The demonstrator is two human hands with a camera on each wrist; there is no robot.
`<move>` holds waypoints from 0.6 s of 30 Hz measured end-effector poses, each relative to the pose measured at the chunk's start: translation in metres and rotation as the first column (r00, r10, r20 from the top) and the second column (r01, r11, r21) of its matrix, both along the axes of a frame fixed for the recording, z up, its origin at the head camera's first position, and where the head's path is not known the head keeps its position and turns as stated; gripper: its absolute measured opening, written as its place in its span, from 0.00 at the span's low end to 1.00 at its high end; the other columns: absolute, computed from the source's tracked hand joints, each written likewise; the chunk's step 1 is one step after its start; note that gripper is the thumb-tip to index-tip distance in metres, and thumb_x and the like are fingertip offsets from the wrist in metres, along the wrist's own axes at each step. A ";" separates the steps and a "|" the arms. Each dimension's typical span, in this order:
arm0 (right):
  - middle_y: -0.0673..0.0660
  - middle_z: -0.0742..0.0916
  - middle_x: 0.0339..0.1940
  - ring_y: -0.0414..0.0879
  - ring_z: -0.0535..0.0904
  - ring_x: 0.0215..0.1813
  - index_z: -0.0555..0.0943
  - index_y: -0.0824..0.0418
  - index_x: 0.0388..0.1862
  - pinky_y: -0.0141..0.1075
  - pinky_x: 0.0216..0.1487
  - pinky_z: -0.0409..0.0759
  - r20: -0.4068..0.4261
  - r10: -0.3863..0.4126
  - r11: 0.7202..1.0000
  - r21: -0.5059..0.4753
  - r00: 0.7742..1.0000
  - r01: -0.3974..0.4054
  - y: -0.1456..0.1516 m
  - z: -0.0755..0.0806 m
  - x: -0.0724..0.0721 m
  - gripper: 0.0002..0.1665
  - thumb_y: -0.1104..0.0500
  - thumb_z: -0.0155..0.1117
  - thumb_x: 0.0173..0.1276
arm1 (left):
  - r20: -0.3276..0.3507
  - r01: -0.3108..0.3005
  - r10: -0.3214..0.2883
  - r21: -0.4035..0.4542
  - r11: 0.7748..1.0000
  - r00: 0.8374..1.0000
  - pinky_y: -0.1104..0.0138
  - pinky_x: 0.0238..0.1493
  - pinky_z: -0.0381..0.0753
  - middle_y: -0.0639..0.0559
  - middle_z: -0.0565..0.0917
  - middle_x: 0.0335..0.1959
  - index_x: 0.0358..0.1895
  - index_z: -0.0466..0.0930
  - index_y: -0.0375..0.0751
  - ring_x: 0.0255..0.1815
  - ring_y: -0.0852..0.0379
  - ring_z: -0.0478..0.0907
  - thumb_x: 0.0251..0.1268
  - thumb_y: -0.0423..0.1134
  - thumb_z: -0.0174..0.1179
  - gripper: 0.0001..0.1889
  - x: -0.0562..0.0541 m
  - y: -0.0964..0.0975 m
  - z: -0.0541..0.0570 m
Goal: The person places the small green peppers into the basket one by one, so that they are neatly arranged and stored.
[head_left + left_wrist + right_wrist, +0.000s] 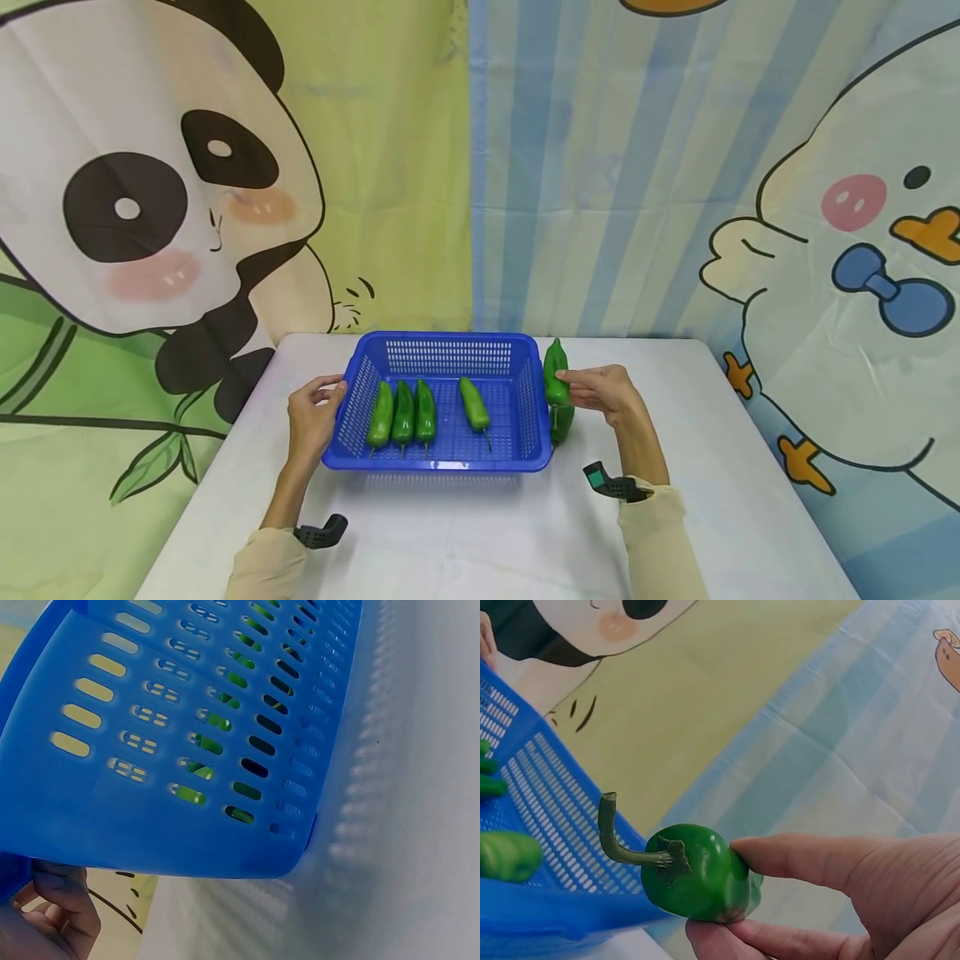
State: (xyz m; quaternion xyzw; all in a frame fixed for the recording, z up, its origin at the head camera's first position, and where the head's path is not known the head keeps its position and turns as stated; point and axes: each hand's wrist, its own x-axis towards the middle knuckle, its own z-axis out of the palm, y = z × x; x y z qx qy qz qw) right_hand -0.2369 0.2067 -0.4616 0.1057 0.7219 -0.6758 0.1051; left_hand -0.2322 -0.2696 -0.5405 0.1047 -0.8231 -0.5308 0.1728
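At its left rim, the blue plastic basket (437, 465) is gripped by my left hand (309, 421); in the left wrist view the curled fingers (71, 900) show at the rim. Just outside the basket's right side, my right hand (611, 396) pinches a green pepper (555, 371) between thumb and fingers. The right wrist view shows this pepper's bent stem (615, 844) pointing toward the basket. Below it in the head view, a second green pepper (561, 423) is partly hidden by the held one. Inside the basket, several peppers (403, 412) lie side by side at the left.
A lone lighter green pepper (474, 404) lies right of the basket's middle. The white table (465, 533) extends around the basket. Behind it hang printed cloths, with a panda (142, 275) at left and a white bird (847, 350) at right.
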 end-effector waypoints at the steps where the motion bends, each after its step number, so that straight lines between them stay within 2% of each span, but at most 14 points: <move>1: 0.52 0.94 0.29 0.40 0.93 0.30 0.81 0.83 0.62 0.33 0.38 0.91 -0.007 0.011 1.000 -0.002 1.000 -0.011 -0.002 0.000 0.000 0.31 0.60 0.78 0.71 | 0.002 0.000 0.000 0.000 1.000 1.000 0.74 0.28 0.81 0.30 0.90 0.45 0.62 0.88 0.36 0.25 0.67 0.82 0.83 0.45 0.64 0.18 0.000 0.000 0.000; 11: 0.55 0.95 0.32 0.42 0.93 0.31 0.81 0.84 0.62 0.36 0.41 0.92 -0.015 0.046 0.999 0.007 0.999 -0.046 -0.018 0.000 -0.002 0.32 0.60 0.79 0.70 | 0.000 0.003 -0.003 0.001 1.000 1.000 0.74 0.28 0.81 0.29 0.90 0.45 0.63 0.87 0.36 0.26 0.67 0.82 0.83 0.45 0.63 0.18 0.000 0.000 -0.001; 18: 0.55 0.95 0.33 0.43 0.93 0.32 0.83 0.82 0.61 0.39 0.44 0.93 -0.032 0.062 0.997 0.038 0.998 -0.061 -0.029 0.003 -0.005 0.32 0.58 0.80 0.69 | -0.054 0.031 -0.028 0.040 0.999 0.998 0.75 0.27 0.82 0.26 0.90 0.44 0.61 0.88 0.33 0.24 0.68 0.84 0.82 0.40 0.64 0.16 -0.001 -0.001 -0.004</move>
